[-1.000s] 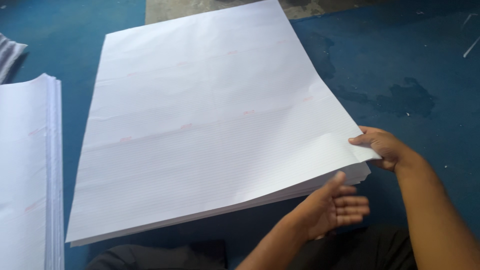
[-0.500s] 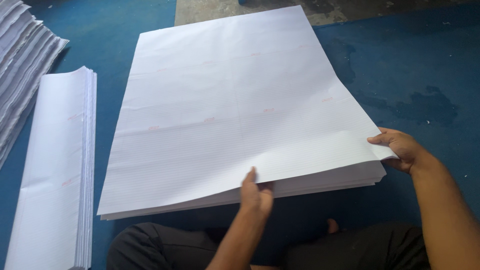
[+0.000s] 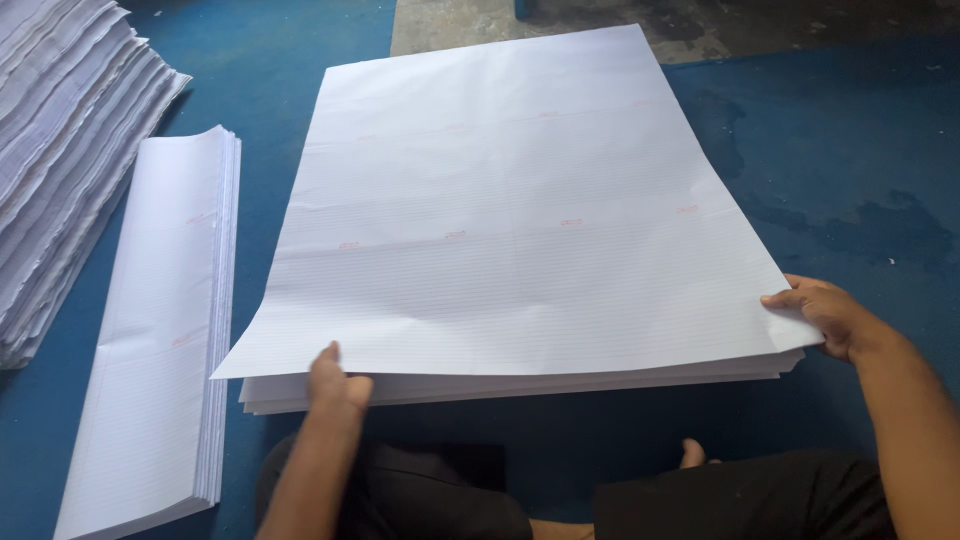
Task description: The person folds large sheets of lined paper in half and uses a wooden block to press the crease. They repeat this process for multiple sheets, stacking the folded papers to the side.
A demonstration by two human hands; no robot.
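Leftward has slid the left hand [image 3: 338, 380], pinching the white top sheet [image 3: 510, 210]; right hand [image 3: 825, 315] pinches its corner

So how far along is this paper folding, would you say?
Done, it seems: a folded stack and a bigger pile on the left. In hand: the left hand and right hand hold the top sheet by its near edge. Left: the flat stack underneath, several sheets thick.
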